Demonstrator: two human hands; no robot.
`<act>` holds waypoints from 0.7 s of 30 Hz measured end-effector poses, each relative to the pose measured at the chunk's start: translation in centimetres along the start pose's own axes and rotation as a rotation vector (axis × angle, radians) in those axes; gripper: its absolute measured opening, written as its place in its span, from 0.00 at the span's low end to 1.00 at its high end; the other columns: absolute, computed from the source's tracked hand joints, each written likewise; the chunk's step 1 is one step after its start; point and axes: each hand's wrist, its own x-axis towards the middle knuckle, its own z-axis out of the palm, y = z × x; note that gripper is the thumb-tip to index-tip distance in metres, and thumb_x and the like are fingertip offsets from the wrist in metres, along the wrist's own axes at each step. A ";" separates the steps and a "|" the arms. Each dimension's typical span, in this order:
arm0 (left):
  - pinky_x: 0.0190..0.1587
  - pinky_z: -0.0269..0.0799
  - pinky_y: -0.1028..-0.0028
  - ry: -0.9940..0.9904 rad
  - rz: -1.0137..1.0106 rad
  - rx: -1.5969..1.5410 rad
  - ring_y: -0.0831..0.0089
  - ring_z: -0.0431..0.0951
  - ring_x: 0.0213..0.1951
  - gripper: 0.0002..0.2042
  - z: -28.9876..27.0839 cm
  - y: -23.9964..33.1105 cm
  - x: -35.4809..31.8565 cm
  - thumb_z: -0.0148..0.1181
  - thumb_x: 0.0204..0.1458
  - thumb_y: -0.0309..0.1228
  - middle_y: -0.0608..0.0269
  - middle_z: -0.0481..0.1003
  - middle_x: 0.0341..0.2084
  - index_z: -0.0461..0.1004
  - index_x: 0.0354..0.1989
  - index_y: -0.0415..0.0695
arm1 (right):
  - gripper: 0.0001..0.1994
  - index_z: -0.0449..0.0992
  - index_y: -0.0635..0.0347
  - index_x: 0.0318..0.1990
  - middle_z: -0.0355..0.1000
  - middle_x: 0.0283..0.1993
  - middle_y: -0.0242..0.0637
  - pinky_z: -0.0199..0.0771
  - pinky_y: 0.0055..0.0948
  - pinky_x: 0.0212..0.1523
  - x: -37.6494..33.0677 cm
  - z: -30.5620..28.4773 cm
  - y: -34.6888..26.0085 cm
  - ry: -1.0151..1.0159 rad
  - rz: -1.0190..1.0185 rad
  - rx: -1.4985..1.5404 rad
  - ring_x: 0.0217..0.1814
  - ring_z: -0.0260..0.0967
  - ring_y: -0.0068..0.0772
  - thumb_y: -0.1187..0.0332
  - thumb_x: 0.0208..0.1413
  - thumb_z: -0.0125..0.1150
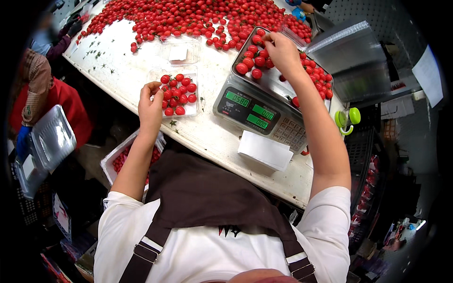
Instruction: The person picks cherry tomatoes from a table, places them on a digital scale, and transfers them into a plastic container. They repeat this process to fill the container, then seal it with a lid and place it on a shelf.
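A cherry tomato (159, 87) is pinched in the left hand (150, 104) beside the clear punnet (180, 92) on the counter (207, 137); tomatoes on the scale tray (271, 80) are touched by the right hand (281, 51), its grip loosely curled, whether pinching cannot be told.

Before you: one grey digital weighing scale (257, 113), two clear plastic punnets (181, 94), one white paper pad (264, 151), and small red cherry tomatoes (188, 16) too numerous to count.

A clear plastic punnet (181, 94) half full of red cherry tomatoes (178, 92) sits beside the steel-trayed scale (264, 101) heaped with more.
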 end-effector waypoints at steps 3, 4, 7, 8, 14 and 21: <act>0.51 0.69 0.74 -0.024 -0.014 -0.064 0.75 0.72 0.45 0.11 0.6 0.9 -0.5 0.54 0.59 0.24 0.60 0.73 0.43 0.72 0.48 0.36 | 0.12 0.81 0.58 0.46 0.75 0.48 0.46 0.72 0.44 0.56 -0.4 0.7 3.7 -0.085 -0.174 -0.252 0.53 0.71 0.51 0.68 0.55 0.62; 0.49 0.68 0.76 -0.035 -0.017 -0.092 0.77 0.71 0.43 0.10 0.7 1.0 -0.6 0.53 0.60 0.25 0.62 0.73 0.42 0.72 0.49 0.36 | 0.12 0.81 0.58 0.46 0.75 0.49 0.46 0.72 0.44 0.56 -0.2 0.7 3.8 -0.126 -0.121 -0.262 0.54 0.70 0.51 0.68 0.55 0.63; 0.42 0.65 0.82 -0.059 -0.016 -0.159 0.83 0.68 0.38 0.10 1.0 1.2 -0.9 0.52 0.62 0.26 0.68 0.71 0.37 0.71 0.49 0.38 | 0.13 0.81 0.58 0.47 0.73 0.52 0.49 0.71 0.45 0.58 0.5 0.1 4.1 -0.252 0.015 -0.273 0.57 0.68 0.52 0.67 0.54 0.65; 0.42 0.65 0.82 -0.061 -0.028 -0.157 0.83 0.68 0.38 0.10 0.9 1.4 -1.0 0.52 0.62 0.26 0.68 0.71 0.37 0.71 0.49 0.38 | 0.13 0.81 0.58 0.47 0.73 0.52 0.48 0.71 0.45 0.58 0.6 0.0 4.1 -0.279 0.025 -0.249 0.57 0.68 0.53 0.67 0.54 0.66; 0.43 0.65 0.82 -0.086 -0.031 -0.134 0.83 0.68 0.38 0.10 1.3 2.7 -1.2 0.51 0.62 0.26 0.67 0.72 0.39 0.72 0.50 0.38 | 0.19 0.79 0.57 0.50 0.72 0.52 0.49 0.69 0.43 0.58 -1.2 -2.6 4.0 -0.244 0.048 -0.157 0.56 0.68 0.52 0.59 0.53 0.69; 0.47 0.67 0.80 -0.164 -0.050 -0.179 0.80 0.73 0.43 0.11 1.5 3.4 -1.3 0.51 0.62 0.27 0.65 0.73 0.44 0.72 0.50 0.39 | 0.31 0.72 0.55 0.62 0.66 0.65 0.54 0.64 0.43 0.66 -5.0 -8.5 15.0 0.052 0.178 -0.128 0.67 0.63 0.55 0.46 0.57 0.61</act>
